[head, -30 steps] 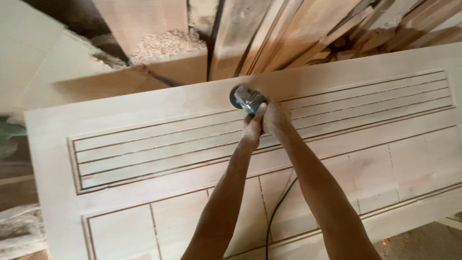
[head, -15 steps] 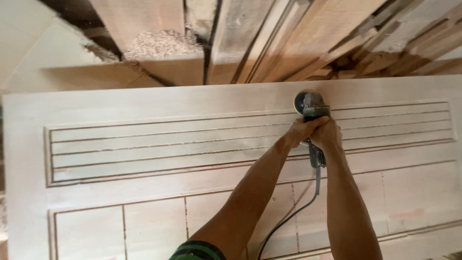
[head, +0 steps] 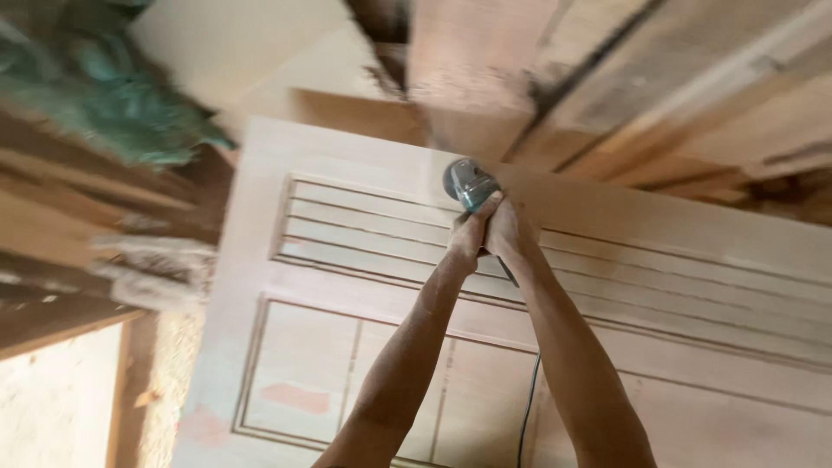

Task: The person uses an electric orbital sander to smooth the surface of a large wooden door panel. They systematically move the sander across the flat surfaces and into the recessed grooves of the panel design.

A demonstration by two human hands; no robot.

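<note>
Both of my hands grip one power sander [head: 464,183], a small grey and teal tool with a round head. My left hand [head: 469,234] and my right hand [head: 510,230] are clasped side by side around its body. The sander's head rests on the upper rail of a pale wooden door [head: 329,381] that lies flat, just above a panel of long grooves [head: 347,227]. A dark cord [head: 525,414] hangs down between my forearms. The picture is blurred by motion.
Rough wooden planks [head: 607,78] are stacked beyond the door's far edge. A blurred green heap [head: 95,95] sits at the upper left. More boards [head: 78,260] lie left of the door, with sawdust-covered floor [head: 52,407] below them.
The sander and my hands have slid back left along the upper rail toward the door's left end. The view has swung, so the door now runs at a slant.
</note>
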